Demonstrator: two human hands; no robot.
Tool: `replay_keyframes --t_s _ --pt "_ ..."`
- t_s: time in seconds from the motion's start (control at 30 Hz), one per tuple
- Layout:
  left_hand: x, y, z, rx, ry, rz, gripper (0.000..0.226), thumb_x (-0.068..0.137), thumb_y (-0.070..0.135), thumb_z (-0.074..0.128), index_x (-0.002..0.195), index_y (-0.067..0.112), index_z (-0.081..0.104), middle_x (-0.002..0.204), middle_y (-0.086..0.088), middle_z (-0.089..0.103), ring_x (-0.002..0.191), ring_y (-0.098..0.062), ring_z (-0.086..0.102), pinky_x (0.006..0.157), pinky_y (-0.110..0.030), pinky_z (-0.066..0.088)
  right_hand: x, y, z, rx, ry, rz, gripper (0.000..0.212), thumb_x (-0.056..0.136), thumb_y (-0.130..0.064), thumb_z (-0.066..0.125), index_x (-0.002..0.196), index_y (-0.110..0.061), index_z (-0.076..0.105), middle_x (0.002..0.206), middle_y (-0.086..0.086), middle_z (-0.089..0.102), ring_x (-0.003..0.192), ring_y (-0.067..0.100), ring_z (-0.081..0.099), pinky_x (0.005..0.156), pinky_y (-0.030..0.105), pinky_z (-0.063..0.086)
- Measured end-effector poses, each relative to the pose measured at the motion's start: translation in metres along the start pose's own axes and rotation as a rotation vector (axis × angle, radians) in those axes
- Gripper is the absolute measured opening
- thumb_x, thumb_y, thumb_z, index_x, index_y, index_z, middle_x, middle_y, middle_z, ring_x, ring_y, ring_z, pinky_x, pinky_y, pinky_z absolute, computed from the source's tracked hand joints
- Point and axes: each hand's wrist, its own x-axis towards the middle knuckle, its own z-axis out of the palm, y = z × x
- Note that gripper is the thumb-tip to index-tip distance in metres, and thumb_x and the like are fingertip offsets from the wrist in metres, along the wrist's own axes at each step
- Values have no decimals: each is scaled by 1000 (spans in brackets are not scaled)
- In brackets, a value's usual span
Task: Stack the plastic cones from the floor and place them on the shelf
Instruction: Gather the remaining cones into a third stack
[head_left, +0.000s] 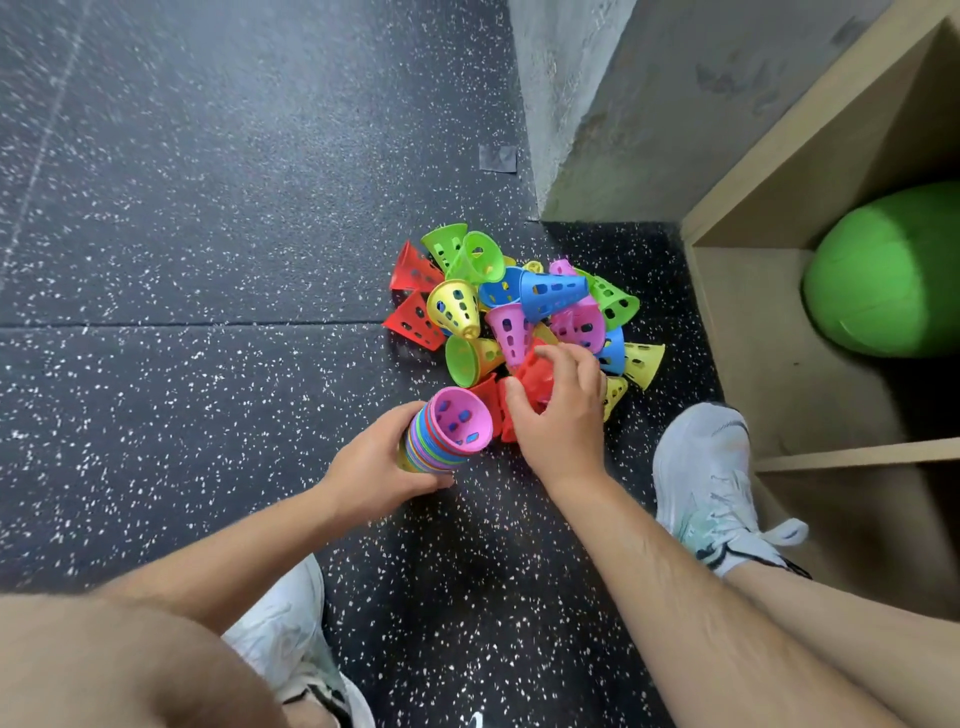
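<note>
A loose pile of perforated plastic cones (519, 306) in red, green, yellow, blue and pink lies on the dark speckled floor. My left hand (374, 467) grips a nested stack of cones (447, 431), mouth up, with a pink cone on top. My right hand (561, 410) curls its thumb and fingers round a red cone (535, 376) at the near edge of the pile, just right of the stack. The wooden shelf (769, 332) stands to the right.
A green ball (888, 275) sits inside the shelf's upper compartment. A concrete wall corner (597, 119) rises behind the pile. My white shoes (711, 483) flank the work spot on the floor; one knee fills the lower left.
</note>
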Motion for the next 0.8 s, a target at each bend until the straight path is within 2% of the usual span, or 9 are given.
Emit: replay_keyframes --t_s 0.2,0.27,0.37,0.43,0.53,0.67,0.73,0.8 --pt "8 -2 -8 -25 21 -7 74 64 46 91 126 59 52 122 35 62 111 9 61 104 -37 51 16 10 2 -119 -101 215 77 85 -41 74 148 -19 35 147 5 34 134 23 30 114 39 30" --pt "9 -2 -10 -27 29 -12 74 63 49 90 122 66 50 122 38 60 112 10 60 105 -35 50 18 18 4 -149 -153 256 67 88 -43 71 143 -18 43 144 6 39 133 25 31 113 40 32" --pt "12 -1 -12 -58 26 -18 76 60 56 87 126 61 51 124 35 62 113 7 61 105 -39 51 18 25 6 -190 -194 193 43 96 -45 59 130 -18 59 141 5 43 131 25 33 109 40 34" --pt "13 0 -11 -73 32 -14 77 62 52 89 129 56 52 123 33 62 113 5 62 104 -41 51 16 23 7 -132 -158 169 32 101 -42 52 120 -19 65 144 6 41 133 27 34 110 41 33" --pt "15 0 -14 -91 65 -12 76 64 46 92 130 53 54 122 32 64 112 5 62 104 -42 51 17 17 6 -73 -88 138 29 104 -39 44 111 -20 65 148 8 38 138 28 32 113 42 30" --pt "19 3 -21 -102 84 -10 77 61 54 88 129 55 53 125 30 64 114 2 64 103 -44 52 24 -3 -3 120 -64 69 27 105 -31 46 110 -13 65 150 13 39 142 22 34 111 21 24" --pt "21 4 -24 -102 105 -15 77 61 56 86 130 54 53 124 31 64 113 3 64 103 -43 52 25 -16 -6 189 -76 34 26 105 -31 47 111 -13 65 150 9 42 140 16 37 109 19 27" --pt "23 5 -28 -83 131 -14 80 60 58 85 133 51 53 125 31 63 114 5 62 103 -43 52 24 -27 -4 221 -94 -4 26 104 -32 49 111 -15 67 148 5 44 135 9 41 105 9 27"
